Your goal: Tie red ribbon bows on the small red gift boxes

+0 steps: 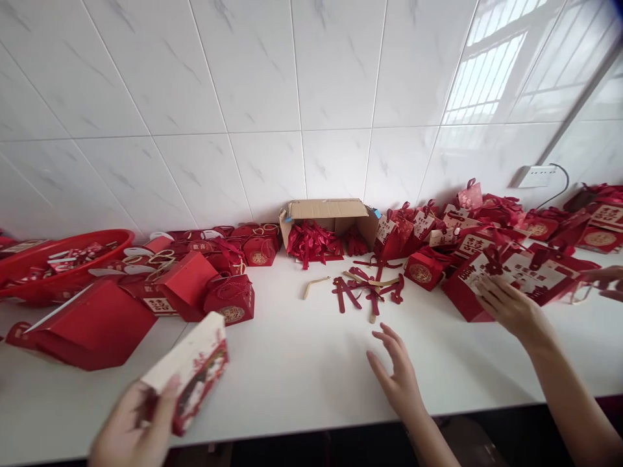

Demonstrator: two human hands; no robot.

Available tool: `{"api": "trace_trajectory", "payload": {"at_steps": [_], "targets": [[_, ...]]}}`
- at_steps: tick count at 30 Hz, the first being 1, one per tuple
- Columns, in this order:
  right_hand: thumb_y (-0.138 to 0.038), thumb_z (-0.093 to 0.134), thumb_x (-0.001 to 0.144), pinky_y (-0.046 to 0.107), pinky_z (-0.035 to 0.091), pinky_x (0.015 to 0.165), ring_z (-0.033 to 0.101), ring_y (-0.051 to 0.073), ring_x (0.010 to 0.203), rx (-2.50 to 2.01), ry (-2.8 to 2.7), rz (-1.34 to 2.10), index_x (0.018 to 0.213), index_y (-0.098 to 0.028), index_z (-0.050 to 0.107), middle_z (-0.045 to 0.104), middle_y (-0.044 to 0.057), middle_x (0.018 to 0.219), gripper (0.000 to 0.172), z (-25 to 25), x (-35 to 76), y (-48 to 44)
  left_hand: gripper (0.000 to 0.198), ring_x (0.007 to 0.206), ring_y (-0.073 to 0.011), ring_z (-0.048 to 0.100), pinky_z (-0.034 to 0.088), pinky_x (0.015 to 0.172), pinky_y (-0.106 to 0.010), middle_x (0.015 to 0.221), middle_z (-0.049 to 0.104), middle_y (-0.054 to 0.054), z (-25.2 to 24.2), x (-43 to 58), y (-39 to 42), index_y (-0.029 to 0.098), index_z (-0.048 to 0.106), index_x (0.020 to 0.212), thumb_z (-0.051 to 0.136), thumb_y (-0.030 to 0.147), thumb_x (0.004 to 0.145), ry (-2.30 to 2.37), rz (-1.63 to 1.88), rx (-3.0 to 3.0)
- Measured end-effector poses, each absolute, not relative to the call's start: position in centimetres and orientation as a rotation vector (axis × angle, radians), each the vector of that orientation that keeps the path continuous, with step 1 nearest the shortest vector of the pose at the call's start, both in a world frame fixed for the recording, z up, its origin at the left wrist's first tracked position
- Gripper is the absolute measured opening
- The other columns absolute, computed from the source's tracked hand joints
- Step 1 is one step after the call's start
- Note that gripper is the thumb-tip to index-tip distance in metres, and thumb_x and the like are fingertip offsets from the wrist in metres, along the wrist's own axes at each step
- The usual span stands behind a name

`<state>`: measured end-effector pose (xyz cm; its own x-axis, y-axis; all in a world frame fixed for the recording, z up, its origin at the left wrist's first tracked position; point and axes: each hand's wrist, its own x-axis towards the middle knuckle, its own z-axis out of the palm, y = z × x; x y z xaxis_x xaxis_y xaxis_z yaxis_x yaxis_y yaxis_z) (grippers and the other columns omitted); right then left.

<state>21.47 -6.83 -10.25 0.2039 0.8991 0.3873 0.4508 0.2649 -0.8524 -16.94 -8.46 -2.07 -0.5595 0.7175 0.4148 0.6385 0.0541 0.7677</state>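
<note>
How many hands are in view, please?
4: left hand holding a box, right hand over the table, a co-worker's hand at another box, one hand at the right edge.

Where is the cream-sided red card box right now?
In the head view, the cream-sided red card box is at lower left, in the person's left hand, near the small red box with a round gold label.

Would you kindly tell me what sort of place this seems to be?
Probably a packing workshop: red gift boxes line a white table against a tiled wall, and an open cardboard box holds a heap of red ribbons.
</note>
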Motion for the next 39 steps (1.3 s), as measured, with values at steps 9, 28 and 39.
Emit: {"api": "trace_trajectory", "payload": {"at_steps": [9,28,39], "targets": [[-0.021,0.063,0.083,0.052,0.032,0.108,0.031,0.03,0.135,-0.955,-1.763,0.289,0.124,-0.027,0.05,0.044,0.011,0.139,0.044,-2.5,19.8,-6.2,0.032,0.088,-0.0234,0.068,0.055,0.076,-0.03,0.095,0.072,-0.009,-3.2,0.0,-7.6,0.016,0.061,0.102,0.054,0.043,0.086,1.242,1.228,1.441],[-0.059,0.059,0.079,0.034,0.048,0.088,0.06,0.022,0.098,-0.973,-1.59,0.916,0.078,-0.022,0.071,0.062,0.008,0.104,0.038,-4.3,21.7,-4.5,0.021,0.07,-0.0176,0.065,0.052,0.063,-0.024,0.075,0.069,-0.004,-3.2,2.2,-5.9,0.017,0.064,0.075,0.063,0.037,0.08,1.116,1.214,1.496],[-0.015,0.057,0.079,0.036,0.046,0.08,0.061,0.021,0.083,-1.672,-1.505,0.547,0.095,-0.017,0.069,0.064,0.01,0.096,0.02,-8.1,30.0,5.5,0.022,0.068,-0.0183,0.065,0.053,0.059,-0.023,0.072,0.067,-0.005,-3.7,3.1,-6.2,0.017,0.066,0.071,0.066,0.038,0.077,1.151,1.382,1.44]]}}
